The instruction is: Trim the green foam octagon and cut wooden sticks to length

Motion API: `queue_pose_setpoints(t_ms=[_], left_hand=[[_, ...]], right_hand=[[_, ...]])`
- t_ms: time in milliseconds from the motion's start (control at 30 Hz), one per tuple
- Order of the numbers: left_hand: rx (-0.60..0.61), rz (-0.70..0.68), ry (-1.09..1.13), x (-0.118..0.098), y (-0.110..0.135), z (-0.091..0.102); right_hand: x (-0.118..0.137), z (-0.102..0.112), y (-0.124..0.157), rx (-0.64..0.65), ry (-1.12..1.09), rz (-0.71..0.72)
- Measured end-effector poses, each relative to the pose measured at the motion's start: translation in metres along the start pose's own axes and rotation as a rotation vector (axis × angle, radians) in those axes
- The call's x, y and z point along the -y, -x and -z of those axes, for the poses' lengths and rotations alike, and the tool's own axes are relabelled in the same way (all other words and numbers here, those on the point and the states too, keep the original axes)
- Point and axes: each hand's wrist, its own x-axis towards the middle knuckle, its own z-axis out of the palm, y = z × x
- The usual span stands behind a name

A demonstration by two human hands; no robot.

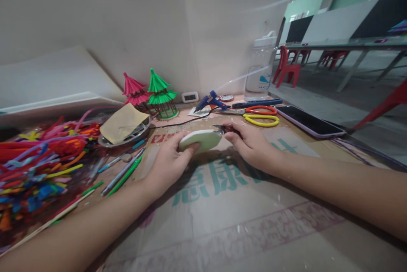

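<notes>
Left grip (173, 155) holds a pale green disc (203, 140), right grip (249, 142) a dark tool (220, 127); behind stand 2 pagodas (161, 96).

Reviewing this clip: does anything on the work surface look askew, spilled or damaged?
Yes, mildly: the yellowish sheet lies askew over the metal dish, covering much of it, and the colourful fuzzy stems sprawl in a tangled heap. No damage is evident on the pale disc.

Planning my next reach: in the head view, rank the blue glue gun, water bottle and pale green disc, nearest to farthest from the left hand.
1. Pale green disc: held in the left hand.
2. Blue glue gun: ahead, slightly right.
3. Water bottle: farther right, before the pale panel.
</notes>
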Motion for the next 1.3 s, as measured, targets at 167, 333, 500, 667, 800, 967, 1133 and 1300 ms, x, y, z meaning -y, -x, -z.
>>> queue_pose_setpoints(t_ms=[167,333,500,667,800,967,1133,1300], left_hand=[[-0.045,-0.033,-0.060,-0.001,0.001,0.000],[-0.055,-0.077,-0.063,0.005,0.002,0.000],[-0.032,-0.247,-0.045,0.014,0.001,0.000],[0.023,-0.296,-0.035,0.014,0.001,0.001],[0.041,-0.299,-0.037,0.011,0.001,0.002],[0.053,-0.302,-0.009,0.012,0.000,0.001],[0.056,-0.308,0.004,0.013,0.001,0.002],[0.079,-0.277,-0.007,0.011,0.000,0.003]], right_hand=[[-0.001,0.000,0.000,0.036,-0.025,0.007],[0.000,0.001,-0.001,-0.008,0.025,0.071],[0.005,0.004,-0.001,0.044,0.174,0.215],[0.008,0.006,0.001,0.098,0.205,0.242],[0.008,0.007,0.001,0.104,0.204,0.267],[0.008,0.007,0.001,0.108,0.189,0.306],[0.007,0.007,0.000,0.094,0.162,0.317],[0.006,0.006,0.000,0.087,0.159,0.307]])
